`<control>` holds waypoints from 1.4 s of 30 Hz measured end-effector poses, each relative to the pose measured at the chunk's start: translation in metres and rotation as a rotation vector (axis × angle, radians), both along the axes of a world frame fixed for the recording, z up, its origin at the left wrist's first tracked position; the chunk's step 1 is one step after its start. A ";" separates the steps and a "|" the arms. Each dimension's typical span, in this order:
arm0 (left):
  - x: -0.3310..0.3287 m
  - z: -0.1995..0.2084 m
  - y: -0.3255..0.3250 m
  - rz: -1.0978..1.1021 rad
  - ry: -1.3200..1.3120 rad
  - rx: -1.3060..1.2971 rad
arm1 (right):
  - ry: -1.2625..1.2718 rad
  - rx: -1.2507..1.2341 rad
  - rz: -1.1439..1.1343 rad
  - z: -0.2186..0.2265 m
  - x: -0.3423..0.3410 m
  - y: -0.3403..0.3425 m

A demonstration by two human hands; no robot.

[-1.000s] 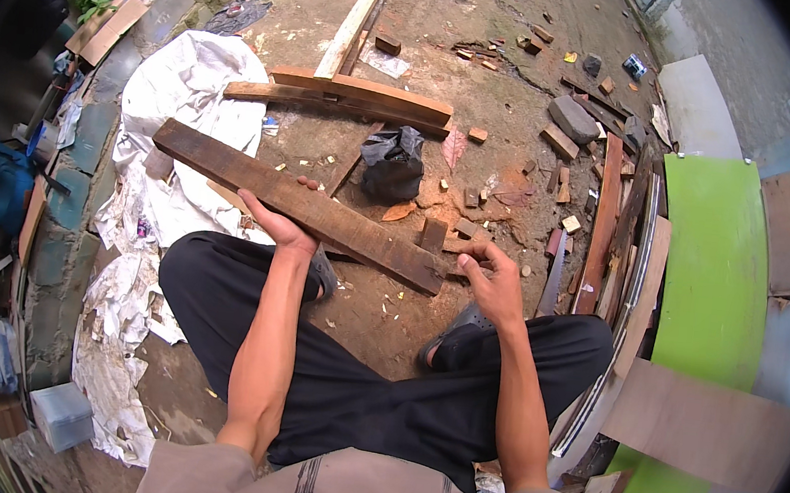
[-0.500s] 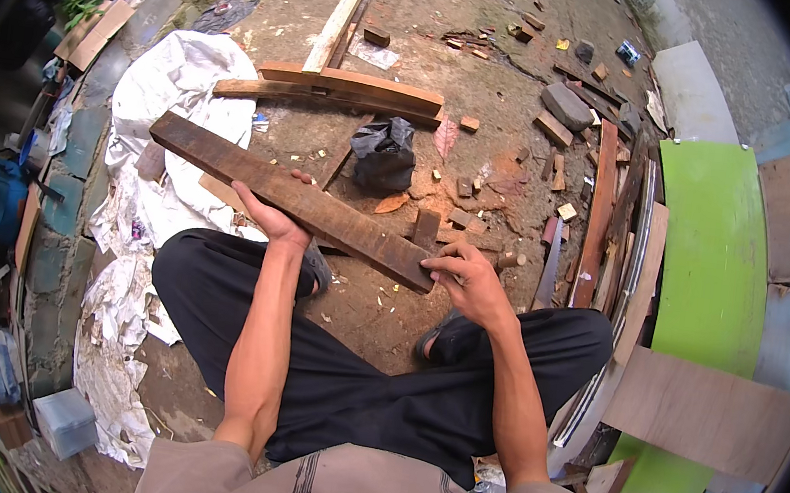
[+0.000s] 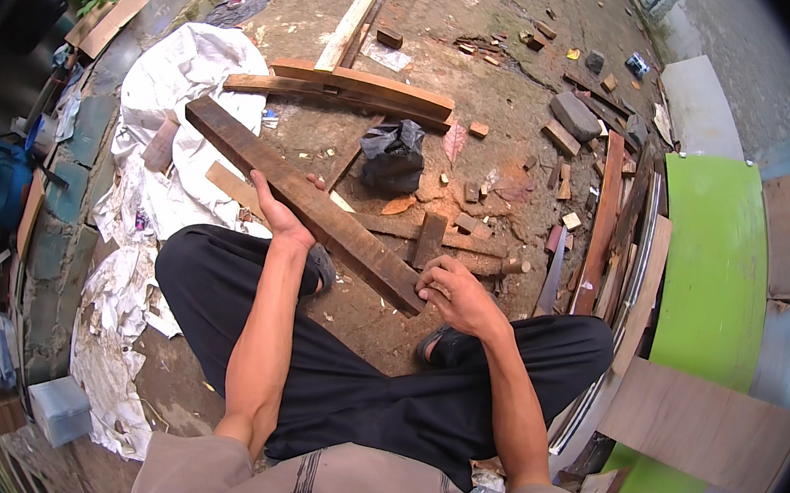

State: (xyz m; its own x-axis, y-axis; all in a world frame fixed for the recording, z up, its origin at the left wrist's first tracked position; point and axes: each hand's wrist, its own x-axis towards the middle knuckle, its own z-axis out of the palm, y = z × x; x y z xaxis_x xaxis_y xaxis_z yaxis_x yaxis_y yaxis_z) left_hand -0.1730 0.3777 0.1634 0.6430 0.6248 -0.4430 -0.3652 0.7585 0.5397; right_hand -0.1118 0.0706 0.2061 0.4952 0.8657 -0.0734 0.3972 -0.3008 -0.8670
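1. Nearest, at lower centre of the frame, we note dark trousers (image 3: 356,392), knees spread to either side of the work.
2. The right hand (image 3: 459,294), right of centre, has curled fingers, with its fingertips at the lower-right end of a dark wooden beam (image 3: 319,214). We cannot tell whether it pinches the wood or only touches it.
3. The left hand (image 3: 284,222) grips that beam near mid-length: palm below, fingertips showing over the far edge. The beam slants from left of centre down to the middle of the frame, held above the ground.
4. We judge the step in hand to be steadying and checking the beam's end. A next move would call for a firm left grip and a surer right-hand hold before any turning or setting down.
5. Just beyond the right hand, we log a short wood block (image 3: 429,240).
6. Farther, near centre: a black bag (image 3: 393,157).
7. Beyond it, at upper centre, a pale stick (image 3: 356,19) meets crosswise planks (image 3: 383,88).
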 end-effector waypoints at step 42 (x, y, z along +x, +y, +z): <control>0.001 -0.015 -0.003 0.167 0.166 0.152 | -0.162 -0.135 -0.270 -0.060 -0.015 0.014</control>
State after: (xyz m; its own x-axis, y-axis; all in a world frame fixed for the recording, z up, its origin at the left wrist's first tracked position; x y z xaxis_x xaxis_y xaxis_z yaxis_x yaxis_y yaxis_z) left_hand -0.1723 0.3750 0.1485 0.4522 0.7833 -0.4266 -0.3753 0.6010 0.7057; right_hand -0.1266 0.0841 0.1464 0.7200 0.6893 -0.0802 0.4164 -0.5216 -0.7447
